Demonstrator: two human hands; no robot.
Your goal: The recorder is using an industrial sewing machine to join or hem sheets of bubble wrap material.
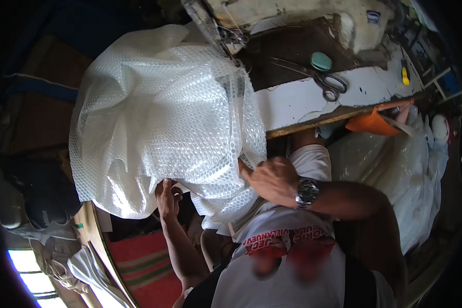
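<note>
Where the forearms rise from the lower edge, both hands meet one large sheet of bubble wrap point(159, 123). Left hand point(168, 197): fingers curled upward, pinching the sheet's lower hem, where the wrap hangs down in a loose fold. Right hand point(272, 177): wristwatch point(307, 192) on the wrist, fingers clenched into the wrap's right edge, gripping a bunched portion. White shirt point(292, 256): worn by the person, with red print, filling the lower centre. Red striped cloth point(146, 267): low down beside the left forearm, with a wooden board point(95, 231) running along its left side. Bubble wrap: clear, heaped in a rounded mound, spread from the hands up across the middle of the view and draped over the left end of a white worktable point(292, 102), covering whatever lies beneath it. Clear plastic sheeting point(395, 164): bundled to the right, below the table's edge. Orange object point(374, 123): at the table's near edge, kind cannot be told. Scissors point(318, 77): on the tabletop, well apart from the wrap, blades pointing left. Teal oval item point(321, 61): just beside the scissors, farther in. Yellow-handled tool point(405, 74): near the table's far right end. Machine point(303, 20): pale and worn, at the far back of the table.
</note>
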